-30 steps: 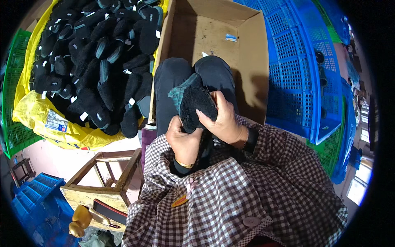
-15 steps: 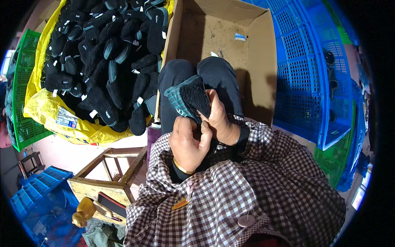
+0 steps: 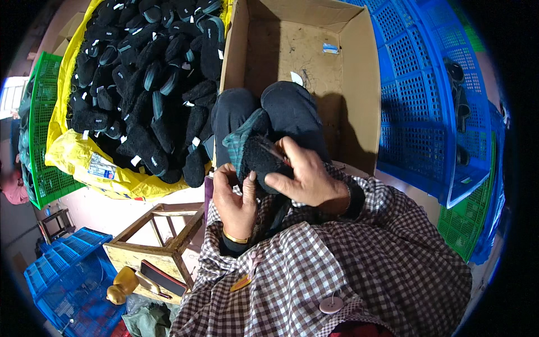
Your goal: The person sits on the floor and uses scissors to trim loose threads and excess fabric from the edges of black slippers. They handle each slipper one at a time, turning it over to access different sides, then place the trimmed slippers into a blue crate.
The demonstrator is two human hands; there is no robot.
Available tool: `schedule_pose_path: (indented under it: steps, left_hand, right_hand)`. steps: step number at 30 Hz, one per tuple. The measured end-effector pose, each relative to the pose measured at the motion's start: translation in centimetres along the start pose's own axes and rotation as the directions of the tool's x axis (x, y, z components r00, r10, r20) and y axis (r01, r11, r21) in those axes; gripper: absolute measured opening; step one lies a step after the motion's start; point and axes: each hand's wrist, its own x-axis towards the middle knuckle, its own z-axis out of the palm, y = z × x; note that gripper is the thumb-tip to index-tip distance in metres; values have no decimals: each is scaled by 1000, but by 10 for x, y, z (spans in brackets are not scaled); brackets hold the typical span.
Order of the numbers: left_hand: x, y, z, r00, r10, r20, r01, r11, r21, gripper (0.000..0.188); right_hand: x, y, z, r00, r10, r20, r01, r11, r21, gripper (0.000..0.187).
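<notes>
Over my knees I hold a slipper [image 3: 260,157] of black fleece with a dark green plaid side. My left hand [image 3: 236,205] is closed on its near edge, thumb and fingers pinching there. My right hand [image 3: 310,178] grips the slipper's right side, with the thumb towards me and the fingers farther up. A thin reddish strip shows between that thumb and those fingers; what it is I cannot make out. Part of the slipper is hidden behind my right hand.
To the left, a yellow sack [image 3: 78,160] holds several black slippers [image 3: 151,121]. An open cardboard box [image 3: 359,84] stands beyond my knees. Blue crates [image 3: 412,123] line the right. Near left are a wooden stool frame [image 3: 132,253], a dark phone-like thing [image 3: 163,277] and a blue crate [image 3: 67,281].
My hands have moved apart on the slipper, the left one leftward. My right hand has turned, its back now facing up. The whole view has shifted slightly.
</notes>
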Motion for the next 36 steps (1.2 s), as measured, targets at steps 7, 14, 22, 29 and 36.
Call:
schedule_pose_path:
  steps: [7, 14, 22, 29, 36]
  left_hand:
    - [0, 1, -4, 997, -76, 24, 78, 991, -110, 28]
    - [14, 7, -21, 995, -11, 98, 2, 996, 85, 15]
    - [25, 27, -16, 1000, 21, 12, -21, 997, 78, 21]
    - [4, 14, -18, 942, 308, 132, -333, 818, 468, 73]
    - [13, 5, -15, 988, 153, 10, -146, 920, 364, 74]
  right_hand:
    - [16, -16, 13, 996, -72, -55, 53, 956, -290, 33]
    - [25, -6, 47, 998, 58, -31, -62, 988, -143, 26]
    - [42, -1, 57, 992, 113, -63, -101, 980, 170, 26]
    - [37, 15, 65, 984, 63, -168, -31, 982, 186, 26]
    - [27, 17, 52, 989, 138, -45, -107, 906, 409, 27]
